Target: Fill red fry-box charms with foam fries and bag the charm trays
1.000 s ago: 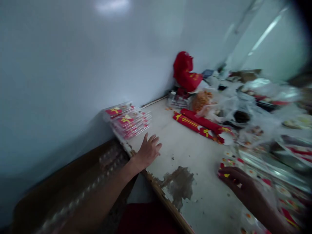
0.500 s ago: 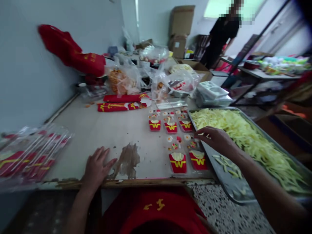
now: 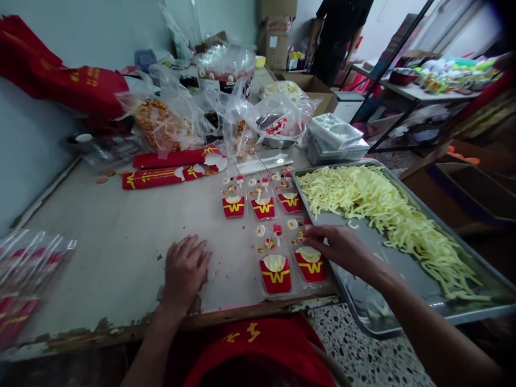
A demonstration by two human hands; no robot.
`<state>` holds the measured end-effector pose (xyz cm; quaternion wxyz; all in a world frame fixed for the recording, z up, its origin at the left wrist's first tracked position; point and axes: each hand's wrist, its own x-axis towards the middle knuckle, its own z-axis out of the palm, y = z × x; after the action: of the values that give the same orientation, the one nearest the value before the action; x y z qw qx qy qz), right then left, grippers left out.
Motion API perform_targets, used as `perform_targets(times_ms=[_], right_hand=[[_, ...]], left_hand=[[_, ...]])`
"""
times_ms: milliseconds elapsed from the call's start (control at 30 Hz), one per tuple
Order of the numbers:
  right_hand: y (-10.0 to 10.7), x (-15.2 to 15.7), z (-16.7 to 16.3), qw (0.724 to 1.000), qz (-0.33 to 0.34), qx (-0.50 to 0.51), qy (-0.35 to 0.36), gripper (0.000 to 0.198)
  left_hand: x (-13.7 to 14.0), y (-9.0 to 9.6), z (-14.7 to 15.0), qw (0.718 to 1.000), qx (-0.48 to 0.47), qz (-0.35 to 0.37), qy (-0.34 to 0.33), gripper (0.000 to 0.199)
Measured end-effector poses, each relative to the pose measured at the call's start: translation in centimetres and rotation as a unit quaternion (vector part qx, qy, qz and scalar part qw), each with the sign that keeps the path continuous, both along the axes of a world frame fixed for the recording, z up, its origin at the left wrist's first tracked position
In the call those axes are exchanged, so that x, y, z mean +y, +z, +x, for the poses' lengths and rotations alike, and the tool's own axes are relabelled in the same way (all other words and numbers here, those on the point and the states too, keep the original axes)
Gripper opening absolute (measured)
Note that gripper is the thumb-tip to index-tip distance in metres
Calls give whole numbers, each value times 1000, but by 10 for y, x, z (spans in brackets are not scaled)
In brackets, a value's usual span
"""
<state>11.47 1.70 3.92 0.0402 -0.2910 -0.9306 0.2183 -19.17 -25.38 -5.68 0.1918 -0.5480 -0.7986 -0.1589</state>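
In the lower centre, the left hand (image 3: 186,269) lies loosely spread on the table (image 3: 97,236) while the right hand (image 3: 342,246), its pinch unclear, seemingly arranges packets (image 3: 275,275), calling for a light touch.

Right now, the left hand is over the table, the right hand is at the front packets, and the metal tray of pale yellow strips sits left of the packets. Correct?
Not quite: the head view shows the metal tray of pale yellow strips to the right of the packets. The left hand is over the table, the right hand at the front packets.
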Motion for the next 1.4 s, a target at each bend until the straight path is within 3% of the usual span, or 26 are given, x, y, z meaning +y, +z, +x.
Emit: perform_targets(times_ms=[100, 267, 400, 500, 633, 767, 867, 933, 1000, 1100, 1400], right_hand=[[-2, 15, 9, 998, 29, 39, -29, 27], [-24, 55, 38, 987, 71, 108, -101, 31], [-31, 84, 6, 988, 62, 114, -84, 32], [-30, 110, -57, 993, 49, 100, -34, 31], [-29, 160, -149, 992, 103, 33, -68, 32], [-27, 199, -203, 986, 143, -22, -84, 35], [-28, 206, -210, 988, 134, -28, -68, 36], [-29, 204, -206, 989, 128, -29, -60, 35], [-30, 201, -197, 991, 122, -26, -55, 33], [-33, 200, -184, 992, 104, -19, -65, 31], [-39, 205, -185, 996, 24, 62, -51, 40]], left_hand=[[-13, -3, -28, 999, 16, -2, 28, 22], [-52, -6, -56, 997, 27, 4, 72, 22], [-42, 2, -61, 995, -31, 46, 88, 27], [-2, 15, -68, 988, -101, 86, 80, 30], [95, 36, -83, 982, -161, 96, -16, 20], [222, 52, -102, 978, -177, -22, -108, 18], [302, 55, -120, 971, -155, -140, -113, 34], [338, 51, -132, 960, -154, -191, -139, 51], [361, 45, -142, 945, -156, -233, -168, 54], [376, 38, -155, 926, -160, -283, -192, 42], [380, 45, -161, 902, -154, -324, -240, 31]])
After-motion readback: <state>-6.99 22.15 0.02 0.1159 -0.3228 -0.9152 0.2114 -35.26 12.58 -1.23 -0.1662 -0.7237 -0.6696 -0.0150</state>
